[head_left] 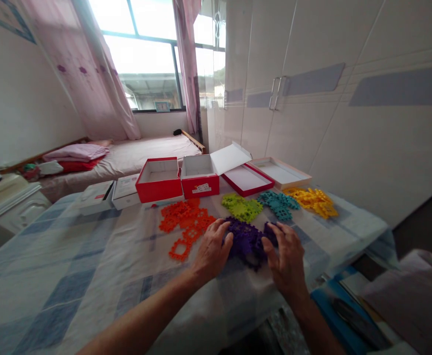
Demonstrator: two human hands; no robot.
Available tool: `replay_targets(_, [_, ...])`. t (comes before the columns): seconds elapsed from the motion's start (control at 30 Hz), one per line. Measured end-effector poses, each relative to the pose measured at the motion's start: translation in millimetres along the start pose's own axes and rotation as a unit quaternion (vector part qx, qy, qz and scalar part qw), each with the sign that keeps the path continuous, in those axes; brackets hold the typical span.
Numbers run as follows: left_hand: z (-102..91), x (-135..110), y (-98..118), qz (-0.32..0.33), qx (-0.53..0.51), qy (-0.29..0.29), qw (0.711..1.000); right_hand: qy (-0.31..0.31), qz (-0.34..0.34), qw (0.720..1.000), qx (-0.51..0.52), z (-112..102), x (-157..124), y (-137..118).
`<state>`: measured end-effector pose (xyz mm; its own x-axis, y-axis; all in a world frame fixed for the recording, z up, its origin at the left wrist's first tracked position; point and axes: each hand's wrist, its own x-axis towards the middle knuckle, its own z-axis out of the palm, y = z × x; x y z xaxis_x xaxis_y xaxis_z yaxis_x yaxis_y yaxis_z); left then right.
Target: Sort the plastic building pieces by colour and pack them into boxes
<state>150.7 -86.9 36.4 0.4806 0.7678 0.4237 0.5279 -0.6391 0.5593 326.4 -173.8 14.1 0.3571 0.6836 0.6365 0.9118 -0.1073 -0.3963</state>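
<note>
A heap of purple plastic pieces with notched edges (246, 241) lies near the front edge of the table, between my two hands. My left hand (212, 250) rests against its left side, fingers bent but apart. On the other side my right hand (284, 251) touches the heap's right part, its fingers spread. Orange pieces (181, 222) of the same kind, some square and hollow, spread out to the left. Behind the purple heap are lime green pieces (242, 207) and teal pieces (279, 203). Yellow pieces (314, 199) sit farther right.
Along the table's back stand two open red boxes (159, 191) (201, 187), white boxes (125, 191) at left, a red-rimmed lid (249, 181) and a shallow pale tray (282, 173). A checked cloth (101, 266) covers the table. Beyond are a bed (152, 148) and a wardrobe (312, 98).
</note>
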Motion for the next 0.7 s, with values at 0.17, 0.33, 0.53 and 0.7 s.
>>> replay_targets(0.17, [27.1, 25.9, -1.8, -0.038, 0.085, -0.062, 0.994, -0.035, 0.077, 0.993, -0.087, 9.9, 12.0, 25.4])
replay_targets(0.33, [26.0, 29.0, 8.9, -0.021, 0.085, -0.081, 0.993, -0.097, 0.041, 0.992, -0.066, 15.8, 11.4, 30.4])
replay_targets(0.53, [-28.5, 5.6, -19.0, 0.101, 0.068, -0.056, 0.991, -0.054, 0.039, 0.997, -0.044, 13.9, 9.7, 31.1])
replay_targets(0.7, [-74.4, -20.1, -73.8, 0.205, 0.153, -0.147, 0.956, -0.056, 0.038, 0.995, -0.072, 13.5, 9.7, 26.1])
